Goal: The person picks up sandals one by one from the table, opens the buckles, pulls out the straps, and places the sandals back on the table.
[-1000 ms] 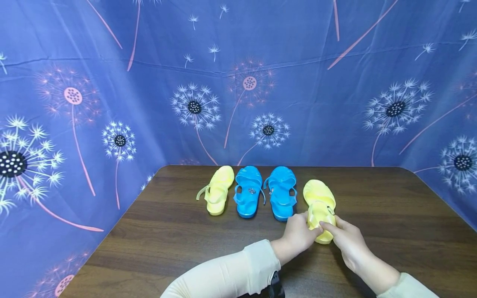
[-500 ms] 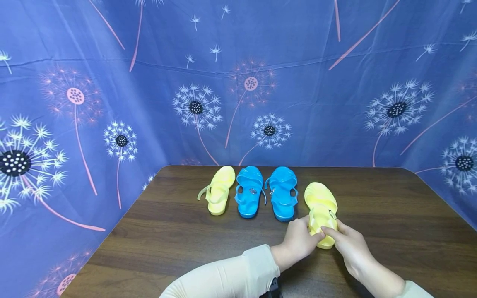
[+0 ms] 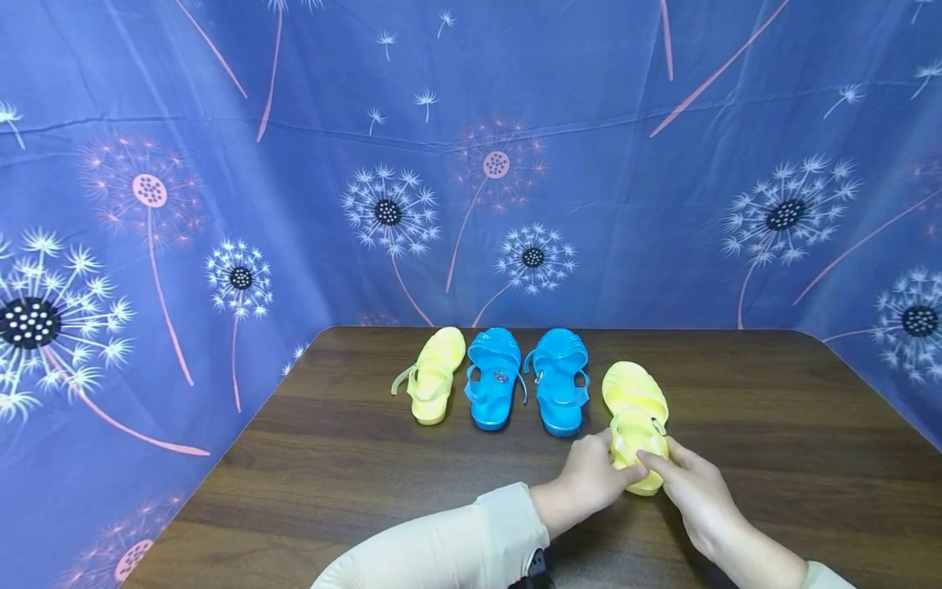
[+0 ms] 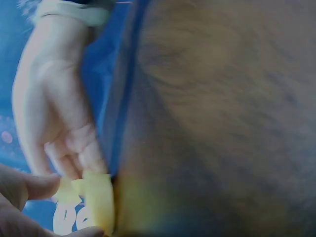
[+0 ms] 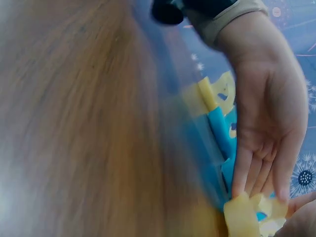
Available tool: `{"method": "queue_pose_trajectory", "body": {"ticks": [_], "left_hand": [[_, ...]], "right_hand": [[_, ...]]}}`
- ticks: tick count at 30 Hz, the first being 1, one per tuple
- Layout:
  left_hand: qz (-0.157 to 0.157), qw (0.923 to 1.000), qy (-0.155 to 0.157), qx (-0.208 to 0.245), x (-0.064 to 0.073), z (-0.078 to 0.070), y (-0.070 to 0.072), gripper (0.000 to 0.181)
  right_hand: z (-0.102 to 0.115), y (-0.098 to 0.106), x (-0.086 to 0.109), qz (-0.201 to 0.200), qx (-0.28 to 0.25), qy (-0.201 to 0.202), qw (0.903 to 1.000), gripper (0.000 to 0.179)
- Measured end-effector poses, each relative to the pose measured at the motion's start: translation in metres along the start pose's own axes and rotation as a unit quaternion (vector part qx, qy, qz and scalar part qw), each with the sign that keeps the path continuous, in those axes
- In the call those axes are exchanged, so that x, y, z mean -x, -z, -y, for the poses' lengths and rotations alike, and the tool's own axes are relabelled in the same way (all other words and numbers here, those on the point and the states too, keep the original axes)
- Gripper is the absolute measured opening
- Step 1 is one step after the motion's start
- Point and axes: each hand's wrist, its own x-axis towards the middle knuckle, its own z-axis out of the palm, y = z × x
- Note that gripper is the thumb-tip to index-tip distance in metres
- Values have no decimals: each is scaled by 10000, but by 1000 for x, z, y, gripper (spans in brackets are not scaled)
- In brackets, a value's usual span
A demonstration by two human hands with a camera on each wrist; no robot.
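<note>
Both hands hold a yellow sandal (image 3: 635, 391) by its heel end, its toe pointing toward the back of the table. My left hand (image 3: 591, 477) grips the heel's left side, and my right hand (image 3: 699, 493) grips its right side; both thumbs lie over the heel part. A metal buckle (image 3: 658, 426) shows on the strap's right side. In the left wrist view the sandal's pale heel (image 4: 100, 200) sits between the two hands. The right wrist view shows the heel (image 5: 242, 215) at the fingertips. The fingers under the sandal are partly hidden.
To the left stand a blue sandal (image 3: 559, 352), another blue sandal (image 3: 495, 348) and a second yellow sandal (image 3: 440, 352), side by side near the back edge. The dark wooden table (image 3: 353, 491) meets a blue dandelion-print cloth (image 3: 625, 270) behind it.
The held yellow sandal has come slightly toward the front of the table, with both hands moving along with it. The other sandals stay where they were.
</note>
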Motion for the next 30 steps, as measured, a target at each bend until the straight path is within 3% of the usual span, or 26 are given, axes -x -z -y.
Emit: {"method": "queue_pose_trajectory", "body": {"ticks": [4, 9, 11, 15, 19, 23, 30], "left_hand": [[438, 9962, 423, 616, -3, -6, 9, 34], [578, 9936, 482, 842, -16, -17, 17, 64], [536, 9957, 346, 670, -22, -20, 18, 71], [658, 9976, -175, 92, -35, -20, 18, 60], [1238, 9906, -576, 29, -50, -18, 20, 50], [1787, 9809, -745, 201, -65, -16, 21, 43], [1593, 9783, -1065, -793, -81, -12, 11, 26]], "right_hand": [[0, 7, 2, 357, 146, 78, 9992, 87], [1, 19, 3, 517, 116, 178, 9984, 83], [0, 23, 3, 333, 185, 154, 9992, 81], [-3, 27, 3, -126, 300, 115, 9994, 76], [-4, 30, 2, -455, 483, 186, 9976, 70], [-3, 32, 1, -530, 477, 174, 9973, 67], [-1, 34, 0, -579, 349, 37, 9977, 73]]}}
